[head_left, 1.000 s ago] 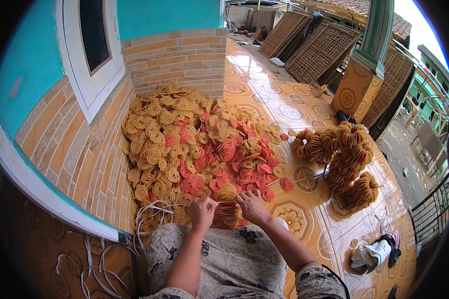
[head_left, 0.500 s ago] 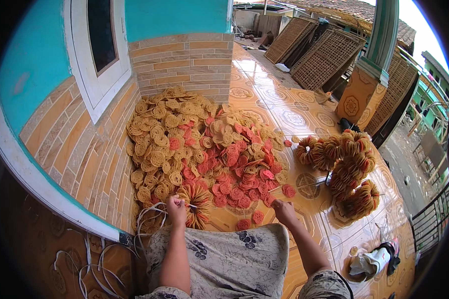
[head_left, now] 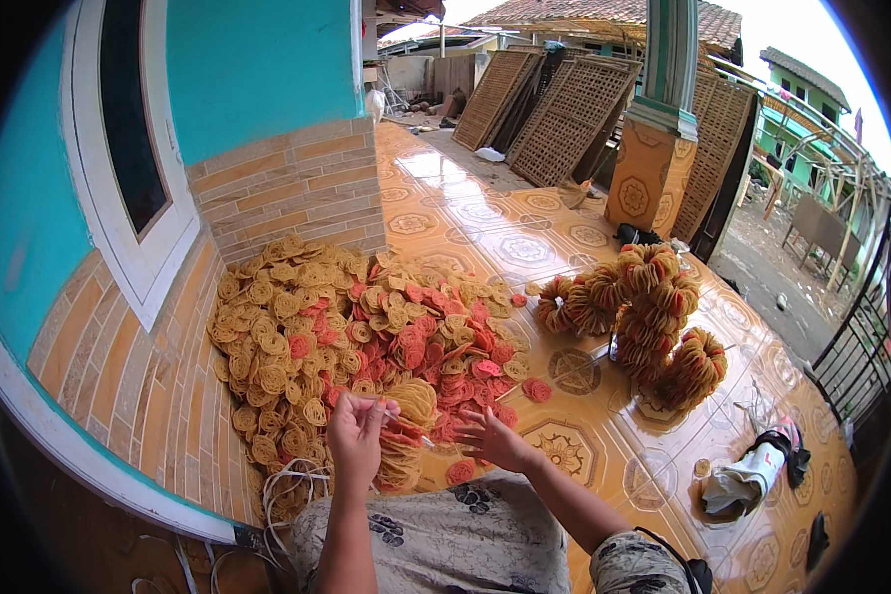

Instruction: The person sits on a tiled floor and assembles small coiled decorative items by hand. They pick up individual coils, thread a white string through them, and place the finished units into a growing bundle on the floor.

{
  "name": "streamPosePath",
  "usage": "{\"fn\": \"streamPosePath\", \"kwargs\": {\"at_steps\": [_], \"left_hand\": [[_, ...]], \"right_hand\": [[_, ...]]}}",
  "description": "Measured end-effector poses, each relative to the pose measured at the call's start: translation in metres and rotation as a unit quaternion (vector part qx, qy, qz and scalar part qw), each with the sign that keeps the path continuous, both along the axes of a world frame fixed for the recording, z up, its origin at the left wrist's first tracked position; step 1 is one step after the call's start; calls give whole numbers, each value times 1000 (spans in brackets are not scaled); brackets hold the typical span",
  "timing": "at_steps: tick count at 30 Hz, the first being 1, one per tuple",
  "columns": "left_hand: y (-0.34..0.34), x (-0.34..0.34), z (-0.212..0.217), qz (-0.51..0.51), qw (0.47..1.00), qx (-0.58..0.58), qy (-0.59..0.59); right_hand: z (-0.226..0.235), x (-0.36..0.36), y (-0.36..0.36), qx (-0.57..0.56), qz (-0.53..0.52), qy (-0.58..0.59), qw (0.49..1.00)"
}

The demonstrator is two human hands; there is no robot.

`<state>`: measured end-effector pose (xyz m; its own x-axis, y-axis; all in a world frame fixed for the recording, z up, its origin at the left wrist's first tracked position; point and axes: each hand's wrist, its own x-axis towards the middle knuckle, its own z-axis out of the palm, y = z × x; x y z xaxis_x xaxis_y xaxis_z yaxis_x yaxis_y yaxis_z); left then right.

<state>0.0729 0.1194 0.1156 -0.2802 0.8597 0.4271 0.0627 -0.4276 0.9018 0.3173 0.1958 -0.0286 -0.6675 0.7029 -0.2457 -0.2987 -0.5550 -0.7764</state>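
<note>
My left hand [head_left: 356, 436] pinches a white strap [head_left: 390, 410] between thumb and fingers. On it hangs a bundle of round, swirled crackers [head_left: 416, 401], tan with some red, just above my lap. A white strap end [head_left: 426, 443] pokes out on the bundle's right side. Right of the bundle, my right hand [head_left: 500, 443] is open with fingers spread, apart from it and holding nothing I can see. Beyond both hands lies a large heap of loose tan crackers [head_left: 277, 327], with red crackers [head_left: 426, 342] gathered toward its right side.
Several finished-looking cracker rings [head_left: 653, 317] stand on the tiled floor [head_left: 564, 445] to the right. Near them lie a white cloth-like bundle [head_left: 742, 475] and a small jar [head_left: 702, 467]. Loose white straps [head_left: 292, 485] curl beside my left knee. A brick-faced wall [head_left: 297, 188] borders the heap.
My right hand has moved left from the heap's edge toward the bundle, and its fingers have spread. The bundle in my left hand has turned side-on. My view has tilted up and right.
</note>
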Motion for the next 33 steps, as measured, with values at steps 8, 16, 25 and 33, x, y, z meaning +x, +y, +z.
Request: {"fn": "streamPosePath", "kwargs": {"at_steps": [8, 16, 25, 33], "left_hand": [[-1, -17, -24, -25, 982, -113, -152], [-70, -128, -129, 51, 969, -240, -29], [-173, -184, -184, 104, 893, -361, 248], [-209, -153, -189, 153, 875, -388, 248]], "right_hand": [[12, -25, -54, -108, -92, 299, 944], [56, 159, -16, 161, -418, -373, 813], [45, 203, -18, 312, -281, -727, 543], [288, 182, -187, 683, 267, -223, 642]]}}
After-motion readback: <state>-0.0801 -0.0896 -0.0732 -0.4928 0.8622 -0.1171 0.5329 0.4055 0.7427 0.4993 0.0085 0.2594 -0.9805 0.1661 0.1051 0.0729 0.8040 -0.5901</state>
